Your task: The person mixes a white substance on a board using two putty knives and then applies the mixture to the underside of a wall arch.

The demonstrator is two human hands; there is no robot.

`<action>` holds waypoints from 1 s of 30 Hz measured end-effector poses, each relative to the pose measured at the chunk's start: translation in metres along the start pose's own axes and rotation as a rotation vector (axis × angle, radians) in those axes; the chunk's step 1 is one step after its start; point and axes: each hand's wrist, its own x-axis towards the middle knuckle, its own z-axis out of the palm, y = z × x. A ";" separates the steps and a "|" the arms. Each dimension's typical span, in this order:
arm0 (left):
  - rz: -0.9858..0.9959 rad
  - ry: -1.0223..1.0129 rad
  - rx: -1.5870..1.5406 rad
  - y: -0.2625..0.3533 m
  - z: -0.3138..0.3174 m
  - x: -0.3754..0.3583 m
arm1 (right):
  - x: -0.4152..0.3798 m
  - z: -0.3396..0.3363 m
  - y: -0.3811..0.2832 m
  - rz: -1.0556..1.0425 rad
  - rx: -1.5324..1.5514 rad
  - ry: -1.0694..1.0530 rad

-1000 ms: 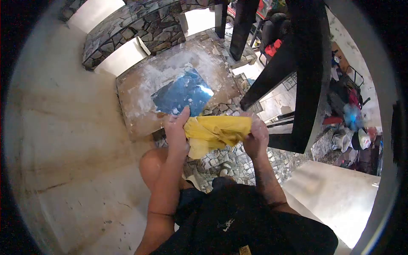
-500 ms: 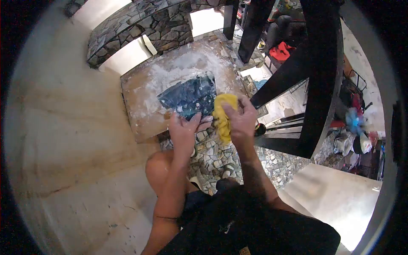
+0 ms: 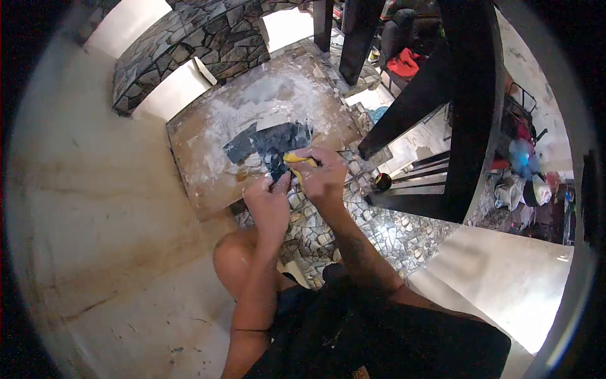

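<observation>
Yellow crumpled cloth fills the right hand; the left hand pinches a smeared dark sheet.

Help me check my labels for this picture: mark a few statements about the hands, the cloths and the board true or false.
1. The right hand holds the yellow cloth. True.
2. The left hand is at the top edge of the dark sheet. False: it is at the sheet's lower end.
3. White residue covers part of the board. True.
4. The red cloth lies on the board. False: it is off the board, toward the upper right of the view.
5. The black frame stands to the right of the board in the view. True.
</observation>
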 end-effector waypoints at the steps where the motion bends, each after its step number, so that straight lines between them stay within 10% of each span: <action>1: 0.086 -0.021 0.113 0.000 -0.002 0.001 | 0.000 0.000 0.000 -0.138 -0.016 -0.022; 7: 0.277 -0.100 0.452 0.011 -0.009 0.001 | -0.004 0.013 -0.002 0.175 0.291 0.091; 10: 0.267 -0.132 0.544 0.014 -0.009 -0.001 | -0.006 0.002 -0.004 0.247 -0.095 -0.036; 16: 0.285 -0.110 0.567 0.016 -0.015 0.001 | -0.017 -0.007 -0.015 -0.193 -0.108 -0.111; 30: 0.027 -0.035 0.088 0.016 -0.011 -0.012 | -0.029 -0.009 -0.023 -0.290 -0.443 -0.243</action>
